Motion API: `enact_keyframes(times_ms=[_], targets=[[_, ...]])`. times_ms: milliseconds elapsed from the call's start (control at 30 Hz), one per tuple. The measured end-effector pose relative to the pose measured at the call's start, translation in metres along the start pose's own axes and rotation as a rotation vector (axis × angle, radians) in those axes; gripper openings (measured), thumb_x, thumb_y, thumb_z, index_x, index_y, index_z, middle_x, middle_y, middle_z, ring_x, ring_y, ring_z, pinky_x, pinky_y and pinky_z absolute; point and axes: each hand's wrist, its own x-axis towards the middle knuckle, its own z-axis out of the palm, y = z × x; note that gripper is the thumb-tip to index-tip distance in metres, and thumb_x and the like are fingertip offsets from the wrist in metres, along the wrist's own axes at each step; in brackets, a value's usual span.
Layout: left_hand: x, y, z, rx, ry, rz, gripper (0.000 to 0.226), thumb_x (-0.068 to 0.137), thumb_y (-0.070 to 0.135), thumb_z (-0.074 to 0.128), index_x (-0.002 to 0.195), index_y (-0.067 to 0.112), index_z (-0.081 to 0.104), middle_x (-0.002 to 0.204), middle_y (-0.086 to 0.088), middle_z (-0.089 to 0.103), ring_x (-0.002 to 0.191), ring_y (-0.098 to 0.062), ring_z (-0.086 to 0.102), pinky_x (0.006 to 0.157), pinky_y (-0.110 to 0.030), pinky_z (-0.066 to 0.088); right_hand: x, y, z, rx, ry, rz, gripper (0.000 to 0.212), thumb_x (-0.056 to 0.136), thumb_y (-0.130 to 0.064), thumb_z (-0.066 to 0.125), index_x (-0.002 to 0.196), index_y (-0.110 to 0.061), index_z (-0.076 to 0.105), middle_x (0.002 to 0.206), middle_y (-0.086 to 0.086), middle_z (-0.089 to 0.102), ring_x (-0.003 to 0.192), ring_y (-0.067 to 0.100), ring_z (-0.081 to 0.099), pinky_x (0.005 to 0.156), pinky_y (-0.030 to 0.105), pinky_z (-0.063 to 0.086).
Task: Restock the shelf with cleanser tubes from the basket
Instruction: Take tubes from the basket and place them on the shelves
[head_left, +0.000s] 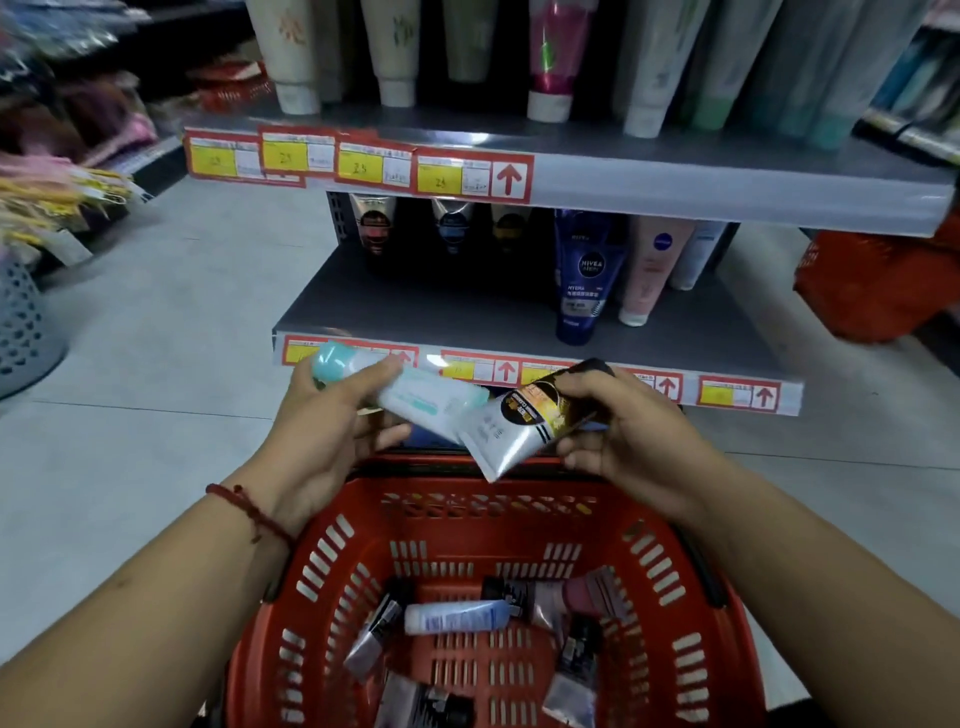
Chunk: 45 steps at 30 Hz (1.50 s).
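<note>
- Two tubes up in the air right now: a pale tube (415, 405) with a mint cap in the left hand (332, 421), and a silver tube (519, 421) with a black and gold label in the right hand (634, 431).
- Risk one, as I see it: the ends of the two tubes cross between the hands, so moving one could knock the other loose.
- Risk two: the silver tube is held near its cap end and its flat tail hangs free. A loose pinch there could let it slip back into the basket (322, 561).
- Risk three: the standing tubes on the lower shelf (441, 306) could topple if a new one is pushed in carelessly.
- Left fingers (384, 434) curl under the pale tube with the thumb over the top, and the cap pokes out past the hand.
- The right thumb lies on the silver tube's label with the other fingers underneath, so this hand grips its tube too.
- Both tubes hang above the basket's far rim, just in front of the lower shelf's price tags.
- Down in the basket, a white and blue tube (457, 616) lies among several dark ones.
- On the lower shelf, a blue tube (582, 280) stands beside a pink tube (649, 270), with bare shelf to their left.
- The upper shelf (675, 176) carries a row of tubes standing on their caps.
- Off to the right there's another red basket (872, 286).
</note>
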Motion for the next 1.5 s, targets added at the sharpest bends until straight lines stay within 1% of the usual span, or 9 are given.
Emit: enact_keyframes(times_ms=[133, 267, 400, 533, 733, 1033, 1200, 1367, 1500], targets=[[0.010, -0.003, -0.006, -0.071, 0.071, -0.100, 0.053, 0.084, 0.027, 0.081, 0.126, 0.001, 0.064, 0.090, -0.012, 0.075, 0.064, -0.016, 0.065, 0.052, -0.021, 0.055, 0.000, -0.004, -0.006, 0.277, 0.022, 0.086, 0.018, 0.092, -0.016, 0.068, 0.104, -0.002, 0.066, 0.096, 0.020, 0.068, 0.072, 0.027, 0.068, 0.064, 0.034, 0.063], [0.012, -0.004, -0.006, -0.238, 0.076, -0.212, 0.028, 0.088, 0.016, 0.076, 0.113, 0.006, 0.071, 0.106, -0.014, 0.075, 0.078, -0.019, 0.075, 0.069, -0.024, 0.063, -0.003, -0.006, -0.014, 0.483, 0.070, 0.124, 0.032, 0.078, -0.003, 0.072, 0.108, 0.004, 0.066, 0.111, 0.025, 0.071, 0.101, 0.035, 0.071, 0.083, 0.046, 0.062], [0.010, -0.006, -0.004, -0.219, 0.004, -0.286, 0.028, 0.096, 0.029, 0.064, 0.117, 0.011, 0.067, 0.086, -0.006, 0.074, 0.068, -0.016, 0.066, 0.065, -0.028, 0.059, -0.004, -0.001, -0.013, 0.335, 0.104, 0.203, 0.042, 0.076, -0.014, 0.075, 0.116, -0.003, 0.068, 0.100, 0.019, 0.071, 0.086, 0.029, 0.068, 0.083, 0.042, 0.057], [0.008, -0.010, 0.001, -0.205, -0.056, -0.289, 0.036, 0.101, 0.032, 0.058, 0.129, 0.009, 0.060, 0.104, -0.012, 0.064, 0.075, -0.019, 0.064, 0.065, -0.030, 0.054, -0.005, 0.005, -0.009, 0.331, 0.093, 0.243, 0.044, 0.077, -0.018, 0.075, 0.118, -0.002, 0.065, 0.102, 0.021, 0.066, 0.085, 0.029, 0.064, 0.076, 0.039, 0.052], [0.006, -0.016, 0.015, -0.086, -0.139, -0.183, 0.029, 0.100, 0.015, 0.059, 0.129, 0.011, 0.059, 0.118, -0.016, 0.067, 0.095, -0.025, 0.073, 0.076, -0.044, 0.063, 0.003, 0.015, -0.001, 0.255, 0.080, 0.146, 0.054, 0.075, -0.002, 0.073, 0.128, 0.002, 0.059, 0.116, 0.021, 0.071, 0.101, 0.032, 0.071, 0.085, 0.042, 0.062], [0.009, -0.032, 0.034, 0.129, -0.145, 0.019, 0.030, 0.094, 0.005, 0.060, 0.123, 0.013, 0.058, 0.099, -0.009, 0.071, 0.071, -0.019, 0.065, 0.063, -0.035, 0.057, 0.018, 0.030, 0.012, 0.112, 0.158, -0.071, 0.033, 0.083, 0.010, 0.064, 0.112, -0.005, 0.056, 0.105, 0.019, 0.067, 0.104, 0.037, 0.065, 0.097, 0.059, 0.054], [0.012, -0.038, 0.035, 0.273, -0.108, 0.144, 0.026, 0.090, 0.016, 0.075, 0.114, 0.018, 0.063, 0.090, -0.008, 0.070, 0.066, -0.015, 0.065, 0.057, -0.028, 0.056, 0.020, 0.046, 0.023, 0.034, 0.149, -0.091, 0.061, 0.061, -0.007, 0.066, 0.119, 0.002, 0.051, 0.102, 0.021, 0.056, 0.094, 0.036, 0.056, 0.071, 0.052, 0.053], [0.045, -0.020, 0.040, 0.253, -0.041, 0.267, 0.030, 0.087, 0.019, 0.078, 0.112, 0.011, 0.063, 0.083, -0.010, 0.066, 0.058, -0.015, 0.061, 0.049, -0.027, 0.052, 0.049, 0.046, 0.039, -0.135, 0.201, -0.187, 0.064, 0.058, -0.013, 0.081, 0.118, -0.008, 0.059, 0.102, 0.020, 0.072, 0.096, 0.039, 0.071, 0.085, 0.054, 0.060], [0.089, 0.003, 0.044, 0.293, -0.004, 0.342, 0.030, 0.084, 0.019, 0.079, 0.111, 0.013, 0.066, 0.090, -0.006, 0.071, 0.067, -0.016, 0.064, 0.058, -0.032, 0.057, 0.103, 0.029, 0.064, -0.221, 0.281, -0.293, 0.060, 0.060, -0.014, 0.085, 0.115, -0.010, 0.062, 0.097, 0.015, 0.075, 0.087, 0.032, 0.075, 0.070, 0.049, 0.064]])
